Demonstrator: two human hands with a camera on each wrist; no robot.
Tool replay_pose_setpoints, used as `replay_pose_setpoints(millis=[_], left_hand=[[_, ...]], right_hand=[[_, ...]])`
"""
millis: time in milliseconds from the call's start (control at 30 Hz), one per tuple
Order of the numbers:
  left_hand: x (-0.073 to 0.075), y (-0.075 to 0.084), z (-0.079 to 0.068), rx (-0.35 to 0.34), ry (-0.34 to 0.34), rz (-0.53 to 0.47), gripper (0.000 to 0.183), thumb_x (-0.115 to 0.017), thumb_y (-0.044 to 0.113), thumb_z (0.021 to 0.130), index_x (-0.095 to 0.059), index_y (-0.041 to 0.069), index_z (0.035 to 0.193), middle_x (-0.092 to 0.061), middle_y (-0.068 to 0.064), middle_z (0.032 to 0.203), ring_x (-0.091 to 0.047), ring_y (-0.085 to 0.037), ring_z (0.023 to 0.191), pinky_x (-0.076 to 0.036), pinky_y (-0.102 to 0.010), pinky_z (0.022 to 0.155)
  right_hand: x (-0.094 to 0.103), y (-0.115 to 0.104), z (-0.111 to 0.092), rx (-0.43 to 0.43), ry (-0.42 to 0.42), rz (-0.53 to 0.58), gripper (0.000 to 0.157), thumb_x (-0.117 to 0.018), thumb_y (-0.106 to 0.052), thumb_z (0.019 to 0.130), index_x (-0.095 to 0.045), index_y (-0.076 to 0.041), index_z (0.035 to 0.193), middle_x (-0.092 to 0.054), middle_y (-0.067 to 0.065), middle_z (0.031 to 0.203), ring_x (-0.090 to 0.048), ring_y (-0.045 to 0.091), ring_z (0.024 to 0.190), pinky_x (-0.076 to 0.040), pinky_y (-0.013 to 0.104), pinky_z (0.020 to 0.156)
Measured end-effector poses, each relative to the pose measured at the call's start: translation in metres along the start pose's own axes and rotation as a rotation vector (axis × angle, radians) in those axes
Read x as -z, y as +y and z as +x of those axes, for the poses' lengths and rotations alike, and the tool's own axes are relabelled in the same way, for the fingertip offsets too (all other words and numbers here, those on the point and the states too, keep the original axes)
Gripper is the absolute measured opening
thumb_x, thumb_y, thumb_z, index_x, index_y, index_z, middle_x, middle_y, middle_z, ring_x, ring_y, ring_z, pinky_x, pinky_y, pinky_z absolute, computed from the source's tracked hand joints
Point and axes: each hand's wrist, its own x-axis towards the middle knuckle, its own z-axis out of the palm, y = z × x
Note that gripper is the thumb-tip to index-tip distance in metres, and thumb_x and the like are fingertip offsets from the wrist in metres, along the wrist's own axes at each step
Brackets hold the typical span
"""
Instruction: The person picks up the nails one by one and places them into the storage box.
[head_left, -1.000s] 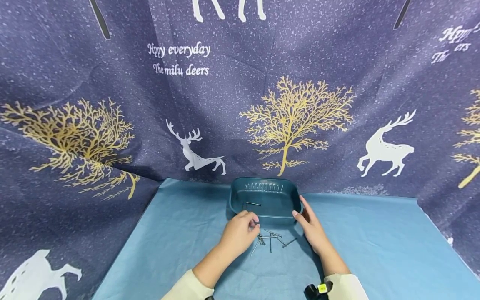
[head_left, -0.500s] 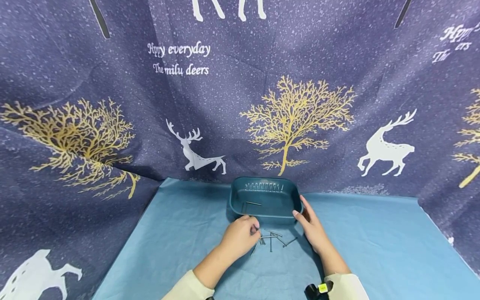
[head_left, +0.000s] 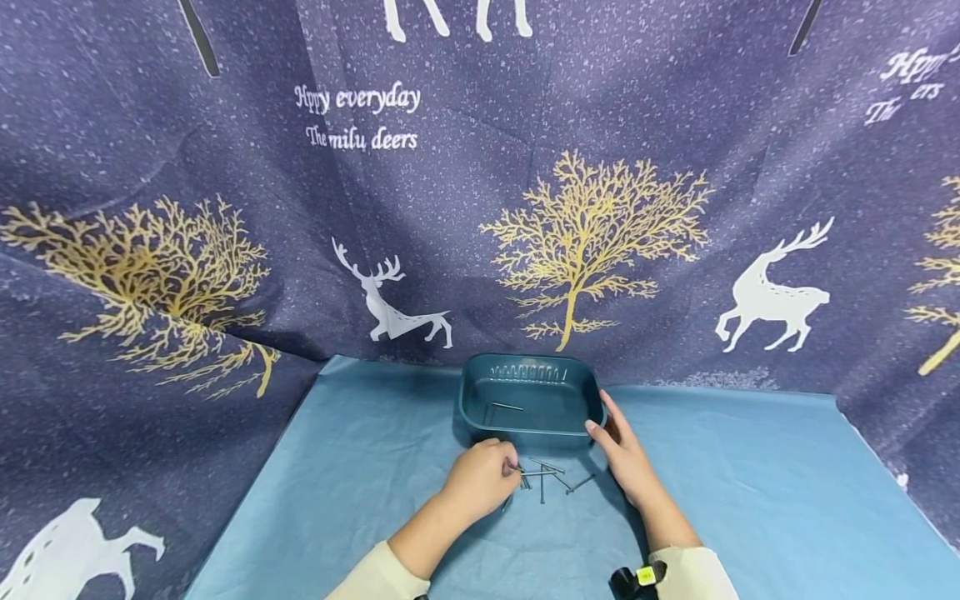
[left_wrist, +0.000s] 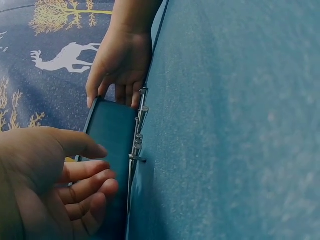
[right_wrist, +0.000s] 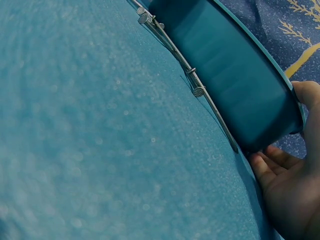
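Observation:
My left hand [head_left: 480, 479] is at the left end of a loose pile of steel nails [head_left: 542, 487] on the cloth. The left wrist view shows its fingers [left_wrist: 87, 172] loosely bent and the thumb lying over them, with nothing visible between them. Behind the pile stands a dark teal plastic tray [head_left: 532, 432]. One nail [head_left: 507, 407] lies inside, towards its left. My right hand [head_left: 630, 467] grips the tray's right front corner, thumb at the rim and fingers against the outer wall. Flat nail heads [right_wrist: 198, 91] show along the tray's near side in the right wrist view.
A blue cloth [head_left: 360, 467] covers the table. Behind it hangs a dark blue curtain [head_left: 465, 208] printed with deer and golden trees, close to the tray's back side. A black wrist strap [head_left: 633, 583] shows on the right arm.
My left hand has come down slightly from near the tray's front rim to the left end of the nail pile. The right hand and the tray have stayed in place.

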Motion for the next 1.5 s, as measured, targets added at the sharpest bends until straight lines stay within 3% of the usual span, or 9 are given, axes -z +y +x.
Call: replay_pose_setpoints(millis=[267,500,733,1500], left_hand=[[-0.002,-0.001,-0.001,0.007,-0.079,0.031,0.006,-0.072,0.016,0.082,-0.066,0.016,0.08,-0.054,0.007,0.074,-0.048,-0.005,0.066,-0.044,-0.023,0.062],[-0.001,-0.001,-0.003,0.04,-0.125,-0.002,0.023,-0.072,0.013,0.081,-0.054,0.018,0.069,-0.045,0.007,0.07,-0.04,-0.008,0.063,-0.037,-0.023,0.06],[-0.005,-0.003,-0.004,-0.007,-0.087,0.04,0.024,-0.073,0.012,0.076,-0.052,0.019,0.065,-0.045,0.008,0.068,-0.043,-0.007,0.062,-0.04,-0.022,0.059],[-0.01,-0.004,-0.003,0.022,-0.058,0.053,0.027,-0.073,0.013,0.076,-0.05,0.019,0.062,-0.045,0.007,0.066,-0.044,-0.009,0.061,-0.041,-0.025,0.059]], right_hand=[[0.0,-0.001,-0.001,0.001,-0.001,-0.001,0.07,-0.052,-0.041,0.105,-0.013,-0.036,0.162,0.0,0.014,0.171,-0.004,0.04,0.157,-0.014,0.061,0.124],[0.0,-0.001,-0.001,-0.005,-0.005,-0.004,0.07,-0.051,-0.04,0.105,-0.012,-0.032,0.163,0.001,0.013,0.171,-0.003,0.04,0.157,-0.014,0.061,0.124],[0.0,-0.001,0.0,-0.005,0.002,-0.005,0.071,-0.052,-0.041,0.105,-0.012,-0.032,0.163,0.0,0.013,0.171,-0.004,0.04,0.157,-0.014,0.061,0.124],[0.0,0.001,0.001,-0.002,0.012,-0.004,0.072,-0.053,-0.041,0.104,-0.013,-0.031,0.163,-0.002,0.016,0.171,-0.007,0.042,0.157,-0.016,0.062,0.124]])
